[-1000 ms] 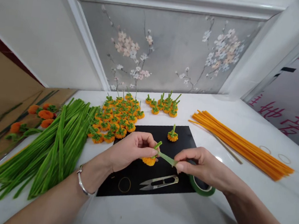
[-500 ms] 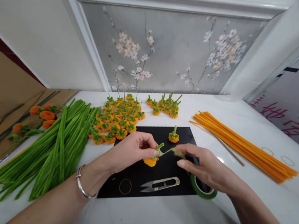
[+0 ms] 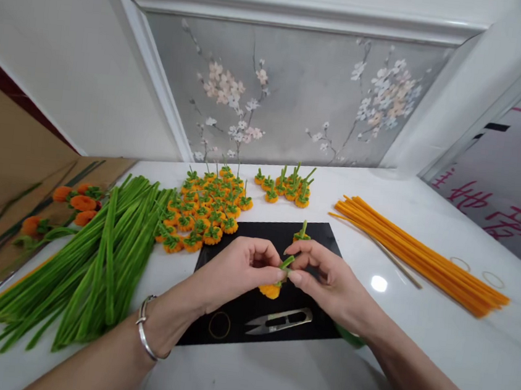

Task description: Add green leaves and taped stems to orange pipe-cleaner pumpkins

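Observation:
Over the black mat, my left hand pinches a yellow-orange pipe-cleaner flower just under its green stem, which tilts up to the right. Against that stem, the thumb and fingers of my right hand are closed on a thin strip of green floral tape; the strip is mostly hidden by the fingertips. Behind my right fingers stands a second flower, partly covered. Thread snips lie below both hands. The green tape roll shows only in part under my right wrist.
Green pipe cleaners are heaped at left, beside a cluster of orange flowers. More stemmed flowers stand at the back. Orange pipe cleaners lie at right. A rubber band rests on the mat.
My right hand has moved left to the flower's stem, bringing the tape end in against it. My left hand and the flower have shifted slightly right.

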{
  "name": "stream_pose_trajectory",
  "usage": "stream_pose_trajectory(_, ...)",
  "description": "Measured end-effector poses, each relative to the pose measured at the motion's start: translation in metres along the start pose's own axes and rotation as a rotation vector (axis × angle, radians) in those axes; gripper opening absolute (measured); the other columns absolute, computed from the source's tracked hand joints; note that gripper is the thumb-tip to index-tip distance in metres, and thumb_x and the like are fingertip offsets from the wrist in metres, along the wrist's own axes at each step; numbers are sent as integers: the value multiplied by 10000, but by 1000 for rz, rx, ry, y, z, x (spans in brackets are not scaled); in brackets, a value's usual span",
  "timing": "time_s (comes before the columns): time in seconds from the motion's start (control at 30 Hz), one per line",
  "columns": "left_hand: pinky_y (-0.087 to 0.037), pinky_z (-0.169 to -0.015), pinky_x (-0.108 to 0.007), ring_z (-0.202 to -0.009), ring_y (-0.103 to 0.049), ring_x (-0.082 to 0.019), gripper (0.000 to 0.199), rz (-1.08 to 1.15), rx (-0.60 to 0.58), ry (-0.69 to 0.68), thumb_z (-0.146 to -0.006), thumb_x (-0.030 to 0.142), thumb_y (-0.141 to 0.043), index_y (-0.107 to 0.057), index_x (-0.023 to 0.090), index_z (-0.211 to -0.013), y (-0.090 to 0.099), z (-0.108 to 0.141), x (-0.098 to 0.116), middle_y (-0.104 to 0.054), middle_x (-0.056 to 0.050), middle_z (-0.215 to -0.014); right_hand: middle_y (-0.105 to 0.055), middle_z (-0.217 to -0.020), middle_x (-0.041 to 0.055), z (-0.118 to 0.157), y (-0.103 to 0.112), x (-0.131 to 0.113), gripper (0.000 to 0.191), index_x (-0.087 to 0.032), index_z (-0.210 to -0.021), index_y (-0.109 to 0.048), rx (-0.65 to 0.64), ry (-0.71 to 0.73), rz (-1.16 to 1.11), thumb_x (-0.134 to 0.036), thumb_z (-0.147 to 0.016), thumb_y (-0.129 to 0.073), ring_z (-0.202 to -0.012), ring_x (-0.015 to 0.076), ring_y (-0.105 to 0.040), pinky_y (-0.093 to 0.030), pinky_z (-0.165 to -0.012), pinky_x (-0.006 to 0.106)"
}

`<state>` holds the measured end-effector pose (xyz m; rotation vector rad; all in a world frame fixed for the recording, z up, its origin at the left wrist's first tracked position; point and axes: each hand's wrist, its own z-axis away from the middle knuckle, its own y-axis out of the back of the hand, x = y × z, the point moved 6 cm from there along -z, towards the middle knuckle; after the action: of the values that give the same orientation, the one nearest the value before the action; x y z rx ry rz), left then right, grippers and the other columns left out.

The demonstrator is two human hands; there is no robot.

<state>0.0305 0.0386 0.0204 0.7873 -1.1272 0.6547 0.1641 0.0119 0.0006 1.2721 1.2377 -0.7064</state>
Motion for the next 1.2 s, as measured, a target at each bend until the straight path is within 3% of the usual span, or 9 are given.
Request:
stream_pose_trajectory(0.13,-370,-568,-198,-572,-500,-72,306,162,-17,6,-708,157,-651,-495,189,-969,0,0,-4,-601,40,-643,-567,-762,-25,0,-1,-2,273,-243,-1127,-535,-18,11,-16,-272,-856,-562,-701,119,-523,-418,-624,232)
stream_pose_trajectory(0.27,-419,-624,-226,-616,-557,-96,422,165,35,0,-687,154,-686,-489,189,-1059,4,0,-6,-640,14,-668,-528,-704,-38,0,-4,-2,282,-220,-1136,-503,-55,-33,-57,-267,-862,-550,-643,109,-493,-409,-593,225)
stream_pose_trajectory(0.5,-456,-654,-245,-659,-593,-127,404,31,79,-31,-642,141,-703,-535,170,-1008,6,-1,-7,-643,13,-657,-510,-660,-35,0,-4,-3,160,-191,-964,-497,-126,-61,61,-336,-915,-449,-599,109,-468,-380,-559,227)
stream_pose_trajectory(0.7,-444,-603,-234,-602,-561,-113,395,-41,47,-65,-646,119,-665,-518,169,-1010,0,-5,-11,-609,37,-630,-407,-592,-45,-5,-5,-8,323,-186,-648,-446,-94,51,358,-317,-937,-387,-535,94,-361,-283,-498,232)
stream_pose_trajectory(0.87,-434,-594,-235,-593,-543,-108,396,-80,-35,-56,-651,139,-656,-519,162,-1022,-8,-4,-13,-591,42,-633,-456,-641,-38,-6,-11,-14,282,-187,-657,-465,-134,174,418,-222,-930,-403,-592,97,-428,-315,-571,230)
stream_pose_trajectory(0.97,-436,-606,-238,-597,-534,-107,418,-109,-23,-71,-637,161,-679,-533,160,-1028,-8,-4,-12,-568,51,-627,-481,-660,-33,-5,-13,-16,266,-190,-675,-477,-150,204,434,-203,-930,-402,-615,103,-452,-333,-602,230)
stream_pose_trajectory(1.2,-448,-624,-249,-616,-567,-130,466,-210,69,-116,-632,179,-690,-544,179,-1075,-3,-3,-9,-592,47,-638,-544,-666,-29,-4,-12,-14,216,-205,-737,-457,-160,85,375,-232,-940,-389,-591,109,-512,-354,-563,217)
